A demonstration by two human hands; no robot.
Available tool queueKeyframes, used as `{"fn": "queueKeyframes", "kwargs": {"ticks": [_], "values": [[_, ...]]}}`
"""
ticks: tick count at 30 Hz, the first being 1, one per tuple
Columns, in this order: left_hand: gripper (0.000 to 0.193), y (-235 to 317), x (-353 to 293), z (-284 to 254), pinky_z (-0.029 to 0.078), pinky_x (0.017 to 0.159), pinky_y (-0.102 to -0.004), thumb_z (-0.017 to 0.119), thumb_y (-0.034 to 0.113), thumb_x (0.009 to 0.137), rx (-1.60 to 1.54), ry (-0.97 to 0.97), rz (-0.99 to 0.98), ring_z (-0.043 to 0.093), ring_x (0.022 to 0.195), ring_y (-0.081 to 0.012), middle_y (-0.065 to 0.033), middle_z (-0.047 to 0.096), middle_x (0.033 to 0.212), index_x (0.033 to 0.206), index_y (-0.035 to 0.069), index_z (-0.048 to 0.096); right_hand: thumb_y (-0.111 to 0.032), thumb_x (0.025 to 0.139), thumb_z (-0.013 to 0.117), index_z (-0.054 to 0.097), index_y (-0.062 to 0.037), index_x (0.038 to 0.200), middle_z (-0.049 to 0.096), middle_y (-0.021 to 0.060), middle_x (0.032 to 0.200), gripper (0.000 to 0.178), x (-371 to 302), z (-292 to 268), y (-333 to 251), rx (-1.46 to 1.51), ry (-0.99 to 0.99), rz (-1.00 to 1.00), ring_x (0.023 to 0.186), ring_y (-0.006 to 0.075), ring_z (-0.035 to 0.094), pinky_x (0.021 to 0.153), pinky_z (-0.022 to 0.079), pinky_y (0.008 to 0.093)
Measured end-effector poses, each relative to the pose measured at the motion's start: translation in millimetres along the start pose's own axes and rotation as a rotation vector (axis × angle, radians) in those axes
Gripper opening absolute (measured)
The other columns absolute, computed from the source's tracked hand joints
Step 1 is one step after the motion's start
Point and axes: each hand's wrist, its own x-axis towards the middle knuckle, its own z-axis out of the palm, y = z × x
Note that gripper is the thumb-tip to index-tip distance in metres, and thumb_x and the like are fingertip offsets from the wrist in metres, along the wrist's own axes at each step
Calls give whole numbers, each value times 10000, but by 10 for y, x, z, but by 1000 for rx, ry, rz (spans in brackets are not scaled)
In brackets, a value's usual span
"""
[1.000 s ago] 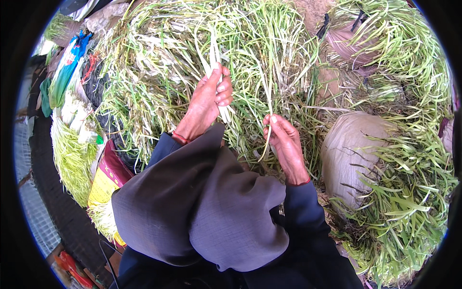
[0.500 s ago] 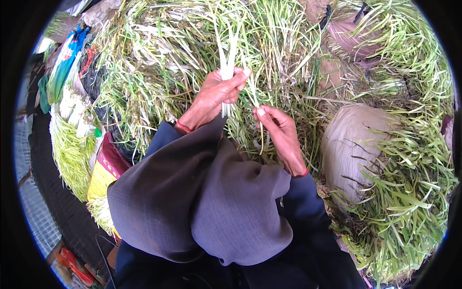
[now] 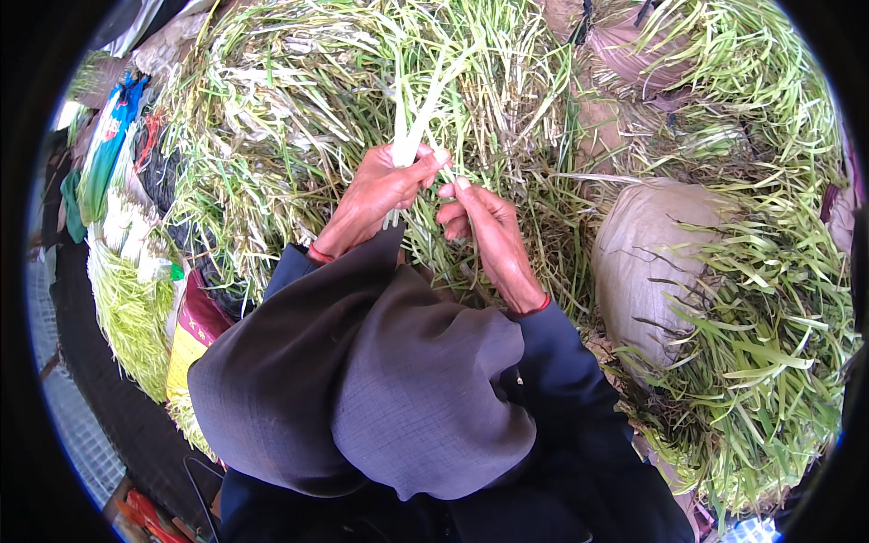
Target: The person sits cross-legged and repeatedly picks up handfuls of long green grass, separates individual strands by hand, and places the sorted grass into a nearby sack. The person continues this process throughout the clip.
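Note:
My left hand (image 3: pixel 378 188) is closed around a small bunch of garlic chives (image 3: pixel 412 127), pale white-green stalks whose leaves point away from me. Their cut-looking lower ends poke out beneath the fist. Close by on the right, my right hand (image 3: pixel 493 237) has thumb and fingers pinched together at a thin pale chive stalk (image 3: pixel 452 172), mostly hidden by the fingertips. Thumb tips of the two hands are nearly touching. Beneath both hands spreads a big heap of loose green and withered leaves (image 3: pixel 281 118).
A dark grey cloth (image 3: pixel 425 389) drapes over my lap. At left lie tied bundles of pale chives (image 3: pixel 131 299), a blue-green bag (image 3: pixel 110 136) and a yellow and maroon sack (image 3: pixel 195 326). On the right, a whitish stuffed sack (image 3: pixel 654 262) sits against more leafy greens (image 3: pixel 760 362).
My right hand has moved up and left, closer to my left hand, with the thin stalk. The chive bunch in my left hand tilts more to the right. The whole view has shifted slightly.

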Motion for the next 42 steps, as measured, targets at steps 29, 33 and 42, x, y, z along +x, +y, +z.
{"fn": "queueKeyframes", "kwargs": {"ticks": [29, 33, 42], "values": [[247, 791, 212, -874, 267, 387, -164, 602, 244, 986, -299, 229, 388, 318, 461, -9, 18, 557, 755, 1081, 17, 603, -129, 818, 709, 660, -43, 1027, 610, 104, 1134, 232, -685, -1044, 517, -1552, 299, -513, 909, 311, 640, 789, 520, 412], [231, 574, 202, -581, 261, 385, -165, 616, 255, 978, -305, 124, 347, 325, 459, -14, 23, 555, 738, 1050, 36, 616, -73, 868, 669, 674, 3, 1018, 644, 131, 1114, 169, -701, -737, 46, -1389, 413, -667, 948, 304, 651, 840, 522, 388], [241, 389, 187, -301, 287, 416, -176, 593, 259, 993, -350, 60, 238, 333, 482, -19, 20, 535, 770, 1052, 27, 614, -167, 989, 585, 646, 43, 1145, 685, 127, 1006, 269, -637, -125, -198, -467, -94, -275, 773, 140, 632, 702, 529, 282]]}}
